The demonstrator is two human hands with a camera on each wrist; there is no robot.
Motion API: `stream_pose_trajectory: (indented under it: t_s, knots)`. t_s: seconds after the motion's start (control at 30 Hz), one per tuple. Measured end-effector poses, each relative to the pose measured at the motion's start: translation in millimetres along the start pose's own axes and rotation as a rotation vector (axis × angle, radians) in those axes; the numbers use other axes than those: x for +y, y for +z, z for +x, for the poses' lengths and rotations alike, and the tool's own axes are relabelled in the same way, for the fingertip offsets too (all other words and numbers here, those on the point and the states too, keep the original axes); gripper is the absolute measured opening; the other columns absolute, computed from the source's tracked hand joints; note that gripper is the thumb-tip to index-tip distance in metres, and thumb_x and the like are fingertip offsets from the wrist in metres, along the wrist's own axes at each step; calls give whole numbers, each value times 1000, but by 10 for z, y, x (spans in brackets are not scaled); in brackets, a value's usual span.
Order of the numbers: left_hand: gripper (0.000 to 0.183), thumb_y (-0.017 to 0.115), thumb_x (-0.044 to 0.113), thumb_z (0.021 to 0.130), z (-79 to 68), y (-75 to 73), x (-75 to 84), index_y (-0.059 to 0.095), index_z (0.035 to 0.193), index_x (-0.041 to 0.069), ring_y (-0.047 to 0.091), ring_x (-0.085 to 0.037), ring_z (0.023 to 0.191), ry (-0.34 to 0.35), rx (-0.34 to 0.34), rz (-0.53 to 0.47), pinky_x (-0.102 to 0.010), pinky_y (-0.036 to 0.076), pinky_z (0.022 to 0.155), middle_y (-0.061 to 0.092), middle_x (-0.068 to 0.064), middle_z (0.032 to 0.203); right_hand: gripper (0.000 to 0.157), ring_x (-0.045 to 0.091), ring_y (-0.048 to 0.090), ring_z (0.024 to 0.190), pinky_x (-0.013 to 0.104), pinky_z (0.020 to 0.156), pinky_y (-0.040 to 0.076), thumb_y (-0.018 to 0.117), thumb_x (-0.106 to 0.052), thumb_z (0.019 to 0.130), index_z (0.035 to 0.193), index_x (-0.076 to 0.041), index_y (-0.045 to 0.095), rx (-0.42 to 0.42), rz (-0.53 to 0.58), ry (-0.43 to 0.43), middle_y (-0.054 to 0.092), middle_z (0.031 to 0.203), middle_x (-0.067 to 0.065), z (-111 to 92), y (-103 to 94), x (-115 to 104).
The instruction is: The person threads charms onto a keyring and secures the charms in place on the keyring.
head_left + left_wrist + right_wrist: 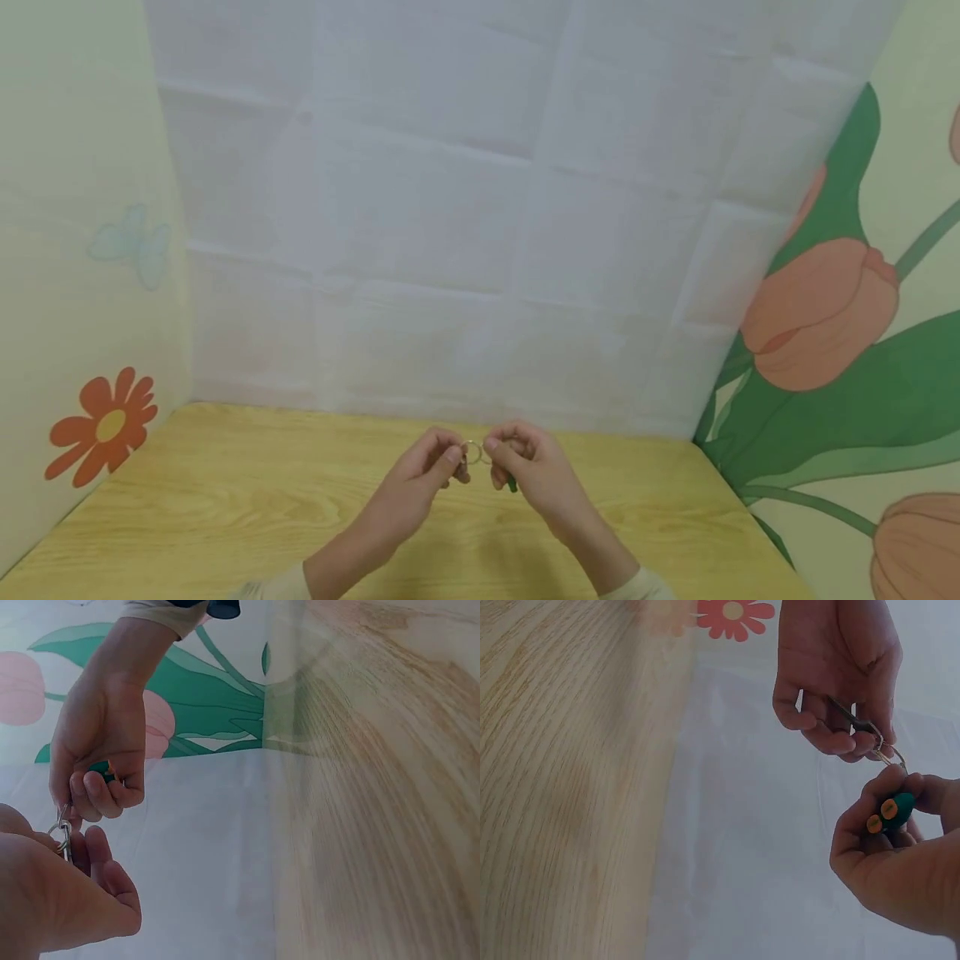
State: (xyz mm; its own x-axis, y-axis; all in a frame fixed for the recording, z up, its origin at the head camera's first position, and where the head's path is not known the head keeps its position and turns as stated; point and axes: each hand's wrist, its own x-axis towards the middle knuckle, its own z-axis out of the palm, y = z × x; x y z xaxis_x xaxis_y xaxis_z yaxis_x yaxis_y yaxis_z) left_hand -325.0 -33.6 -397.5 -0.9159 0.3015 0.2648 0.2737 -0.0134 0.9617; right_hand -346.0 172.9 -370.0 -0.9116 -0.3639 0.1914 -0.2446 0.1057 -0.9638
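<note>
Both hands meet above the table, joined by a thin metal key ring (480, 452). My left hand (412, 479) pinches its left side between thumb and fingertips. A slim dark metal piece (844, 711), perhaps a key, lies along the left fingers in the right wrist view; its far end is hidden. My right hand (536, 471) pinches the other side of the ring. Curled right fingers also hold a small green charm (904, 808) with two orange round ends. In the left wrist view the green charm (99, 771) shows partly above the right fingertips.
Below the hands is a wood-grain table (262, 475). A creased white sheet (420, 208) hangs behind it. Side panels carry a red flower (93, 408) on the left and pink tulips (825, 317) on the right.
</note>
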Motion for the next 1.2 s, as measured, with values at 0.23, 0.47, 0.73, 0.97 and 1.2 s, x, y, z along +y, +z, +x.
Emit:
stream_pose_trajectory:
  t_s: [0.23,0.47,0.73,0.97,1.2]
  knots:
    - [18,63,23,103,75,-166,-210,68,116,12,63,-24,78,105,23,280,-33,52,63,65,-4,102,30,13,43,60,23,56,39,69,-27,100,114,0,67,-54,-45,22,60,78,6,78,-104,190]
    - [20,63,6,102,184,-353,-414,72,119,12,67,-20,80,121,-26,458,-32,53,62,72,-2,106,25,16,53,68,33,66,49,73,-20,98,113,-1,70,-130,-179,90,67,93,17,206,-308,531]
    - [31,53,-16,96,172,-423,-548,70,118,-2,68,-23,83,15,-90,532,-31,55,67,70,-12,108,16,32,68,84,44,74,58,69,-9,98,112,-1,73,-216,-313,139,67,99,12,240,-301,764]
    - [8,69,-5,93,143,-445,-569,73,99,-2,65,-16,71,-98,-49,603,-36,56,66,69,-4,84,12,22,66,83,35,72,59,70,0,94,106,0,73,-236,-359,195,63,97,9,209,-231,794]
    - [7,71,2,91,131,-519,-596,78,89,3,55,-13,51,-104,-82,614,-29,47,50,65,-1,63,12,23,66,73,34,63,56,73,0,91,103,0,71,-271,-456,175,64,90,7,182,-210,780]
